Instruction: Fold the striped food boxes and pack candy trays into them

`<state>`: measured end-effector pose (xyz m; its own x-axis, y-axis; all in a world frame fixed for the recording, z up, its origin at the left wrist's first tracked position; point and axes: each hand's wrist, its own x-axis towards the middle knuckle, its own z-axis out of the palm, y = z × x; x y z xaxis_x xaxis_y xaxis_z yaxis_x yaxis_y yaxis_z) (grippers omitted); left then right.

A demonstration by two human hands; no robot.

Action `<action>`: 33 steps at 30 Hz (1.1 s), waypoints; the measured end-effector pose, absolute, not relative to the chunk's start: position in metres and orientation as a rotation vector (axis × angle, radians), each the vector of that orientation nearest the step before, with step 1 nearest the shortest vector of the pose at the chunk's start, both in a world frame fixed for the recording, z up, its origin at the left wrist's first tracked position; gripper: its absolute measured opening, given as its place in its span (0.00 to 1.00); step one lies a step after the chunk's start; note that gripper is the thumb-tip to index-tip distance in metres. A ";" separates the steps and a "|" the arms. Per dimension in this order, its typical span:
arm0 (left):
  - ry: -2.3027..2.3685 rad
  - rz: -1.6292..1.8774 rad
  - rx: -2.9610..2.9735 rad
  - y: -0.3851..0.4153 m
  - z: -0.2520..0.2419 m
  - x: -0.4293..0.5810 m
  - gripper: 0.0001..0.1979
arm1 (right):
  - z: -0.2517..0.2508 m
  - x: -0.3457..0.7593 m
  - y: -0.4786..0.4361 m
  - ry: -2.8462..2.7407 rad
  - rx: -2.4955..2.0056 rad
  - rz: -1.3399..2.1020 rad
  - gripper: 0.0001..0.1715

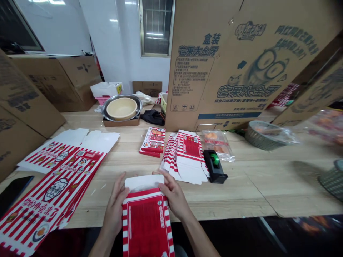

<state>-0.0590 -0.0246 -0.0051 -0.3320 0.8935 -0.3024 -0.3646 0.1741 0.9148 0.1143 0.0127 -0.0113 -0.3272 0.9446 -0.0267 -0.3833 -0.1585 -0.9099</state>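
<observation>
A red and white striped paper box (147, 225) is held between both hands at the table's front edge, its white top flap raised and the opening facing away from me. My left hand (115, 203) grips its left side near the top, thumb on the front. On the top right corner, my right hand (173, 194) pinches the box beside the flap. Beyond it lies a fanned stack of flat striped boxes (187, 153), touching a black tape dispenser (214, 167) with a green roll. Small red and white boxes (153, 140) are stacked just left of that.
Flat striped sheets (64, 171) are piled at the left, with a dark phone (14, 191) beside them. Clear-wrapped snacks (217, 144) and a woven basket (264, 134) lie to the right. A large cardboard carton (193, 78) stands behind; a cream bowl (122, 108) sits in a metal basin.
</observation>
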 end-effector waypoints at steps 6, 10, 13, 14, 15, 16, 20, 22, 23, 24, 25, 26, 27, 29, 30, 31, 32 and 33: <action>1.284 1.384 0.686 -0.020 -0.009 -0.060 0.09 | -0.002 0.122 0.018 -1.310 -0.852 1.647 0.12; 1.247 1.372 0.751 -0.023 -0.009 -0.056 0.09 | 0.010 0.120 0.021 -1.407 -1.015 1.623 0.13; 1.255 1.350 0.728 -0.027 -0.001 -0.051 0.11 | 0.018 0.118 0.023 -1.506 -1.114 1.567 0.10; 1.274 1.343 0.694 -0.028 0.002 -0.050 0.12 | 0.020 0.118 0.024 -1.521 -1.146 1.539 0.08; 1.288 1.336 0.655 -0.029 0.004 -0.049 0.13 | 0.021 0.117 0.024 -1.516 -1.165 1.524 0.07; 1.288 1.328 0.618 -0.031 0.005 -0.049 0.13 | 0.022 0.117 0.024 -1.493 -1.166 1.536 0.07; 1.193 1.303 0.657 -0.037 -0.002 -0.056 0.11 | 0.018 0.122 0.020 -1.344 -1.027 1.782 0.11; 1.171 1.301 0.739 -0.039 -0.009 -0.060 0.11 | 0.014 0.126 0.018 -1.295 -0.949 1.890 0.12; 1.170 1.302 0.771 -0.040 -0.012 -0.062 0.12 | 0.012 0.127 0.018 -1.272 -0.910 1.931 0.12; 1.171 1.303 0.795 -0.040 -0.014 -0.062 0.13 | 0.010 0.129 0.018 -1.244 -0.868 1.973 0.12; 1.175 1.298 0.815 -0.041 -0.016 -0.062 0.13 | 0.008 0.130 0.018 -1.210 -0.828 2.015 0.13; 1.177 1.288 0.835 -0.041 -0.018 -0.061 0.12 | 0.007 0.131 0.018 -1.172 -0.799 2.054 0.13; 1.177 1.273 0.852 -0.041 -0.018 -0.059 0.12 | 0.006 0.132 0.019 -1.143 -0.791 2.079 0.14; 1.177 1.239 0.864 -0.042 -0.018 -0.055 0.11 | 0.006 0.133 0.019 -1.144 -0.824 2.069 0.15; 1.182 1.227 0.861 -0.042 -0.017 -0.054 0.10 | 0.007 0.134 0.020 -1.179 -0.849 2.034 0.15; 1.191 1.220 0.852 -0.042 -0.017 -0.052 0.10 | 0.008 0.135 0.019 -1.227 -0.862 1.995 0.15; 1.199 1.220 0.845 -0.042 -0.017 -0.051 0.10 | 0.009 0.136 0.018 -1.280 -0.860 1.963 0.14; 1.211 1.224 0.843 -0.042 -0.017 -0.051 0.10 | 0.010 0.137 0.017 -1.336 -0.848 1.933 0.14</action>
